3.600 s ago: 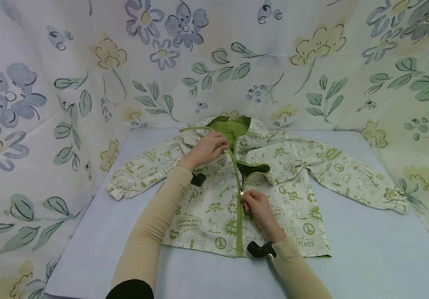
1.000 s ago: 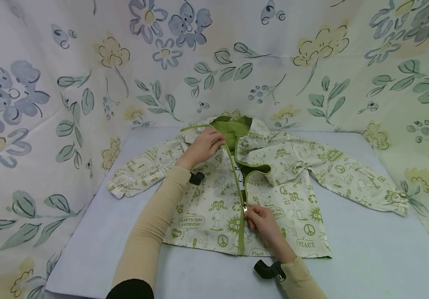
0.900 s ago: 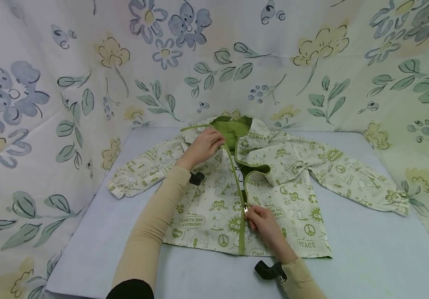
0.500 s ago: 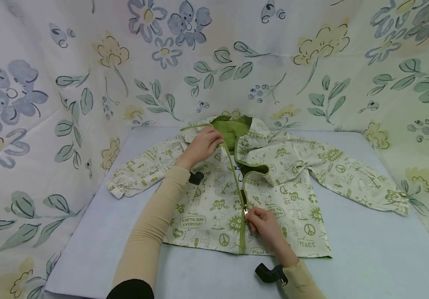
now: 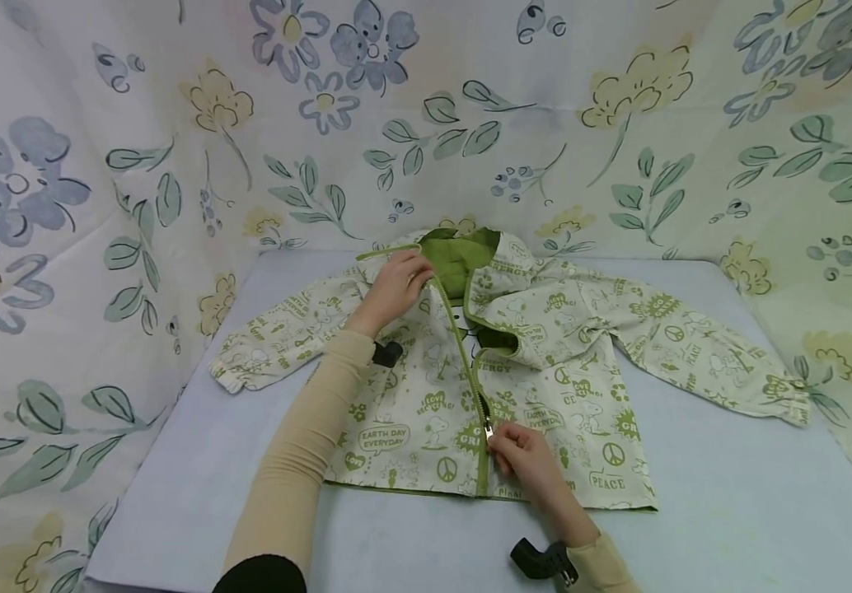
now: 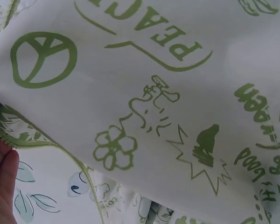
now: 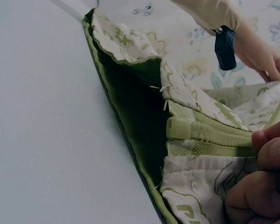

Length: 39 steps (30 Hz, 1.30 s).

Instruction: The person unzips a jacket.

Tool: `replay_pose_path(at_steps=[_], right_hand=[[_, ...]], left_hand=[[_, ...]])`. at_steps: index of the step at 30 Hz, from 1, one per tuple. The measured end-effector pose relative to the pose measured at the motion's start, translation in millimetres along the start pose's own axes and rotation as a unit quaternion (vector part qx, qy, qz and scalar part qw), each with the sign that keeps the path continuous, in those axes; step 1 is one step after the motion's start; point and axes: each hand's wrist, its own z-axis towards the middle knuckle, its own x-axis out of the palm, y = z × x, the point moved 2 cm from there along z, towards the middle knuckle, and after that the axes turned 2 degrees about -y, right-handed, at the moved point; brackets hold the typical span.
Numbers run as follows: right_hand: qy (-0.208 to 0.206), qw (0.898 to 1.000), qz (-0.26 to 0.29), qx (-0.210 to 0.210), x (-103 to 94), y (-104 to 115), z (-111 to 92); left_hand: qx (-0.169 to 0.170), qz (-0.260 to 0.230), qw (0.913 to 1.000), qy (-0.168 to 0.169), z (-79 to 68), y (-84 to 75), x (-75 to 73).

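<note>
A child-size jacket (image 5: pixel 404 412), white with green print and green lining, lies spread front up. Its front zipper is parted at the top and joined below the slider. My right hand (image 5: pixel 533 465) pinches the metal zipper pull (image 5: pixel 489 430) in the lower part of the front. Up near the collar, my left hand (image 5: pixel 395 288) pinches the left-hand zipper edge and holds it raised. In the left wrist view, the fingertips (image 6: pixel 7 163) grip the toothed green edge. The right wrist view shows the zipper's bottom stop (image 7: pixel 178 128) at the hem, close to my right fingers (image 7: pixel 270 154).
The jacket's two sleeves (image 5: pixel 700 358) stretch out to the sides on a pale table (image 5: pixel 737 502). A flower-printed cloth (image 5: pixel 426 74) hangs behind and to the left. Black wrist cameras (image 5: pixel 540 560) sit on both wrists.
My right hand has drawn the zipper pull down toward the hem, and the front opening has grown longer. My left hand, still gripping the edge, has shifted slightly left.
</note>
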Motion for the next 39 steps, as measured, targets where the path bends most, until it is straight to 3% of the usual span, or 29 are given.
replay_pose_path(at_steps=[6,14,18,24,26,29,32,34,36,39], right_hand=[[0.0,1.0,0.012,-0.005,-1.1,-2.0,-2.9],[0.007,0.999,0.014,0.032,0.6,-2.7,-5.0],[0.001,0.999,0.009,0.035,-0.1,-5.5,-5.3],[-0.005,1.0,-0.001,0.015,-1.2,-11.2,-3.9],[-0.005,1.0,0.001,0.009,-1.7,-12.0,-3.9],[-0.009,1.0,0.004,0.011,-2.2,-13.0,-3.7],[-0.013,1.0,0.008,0.016,-2.4,-13.5,-3.2],[-0.015,1.0,0.008,0.017,-2.3,-13.7,-2.9],[-0.015,1.0,0.008,0.016,-2.2,-13.6,-2.9],[-0.012,1.0,0.004,0.014,-1.6,-13.4,-3.4]], left_hand=[[-0.02,0.001,0.9998,-0.005,-3.0,1.7,-1.3],[-0.074,-0.001,0.9936,0.085,-14.7,13.1,1.6],[-0.035,-0.015,0.9952,0.09,-18.5,5.1,2.0],[0.084,-0.049,0.9928,0.071,-15.0,-36.1,-0.8],[0.121,-0.057,0.9863,0.096,-14.3,-53.7,2.7],[0.16,-0.06,0.9701,0.172,-20.3,-78.3,17.1],[0.187,-0.044,0.9449,0.265,-32.8,-96.9,38.2],[0.207,-0.033,0.9286,0.306,-41.6,-104.0,51.4],[0.223,-0.016,0.9171,0.33,-49.0,-105.4,61.9],[0.241,0.011,0.9134,0.328,-57.1,-100.6,73.3]])
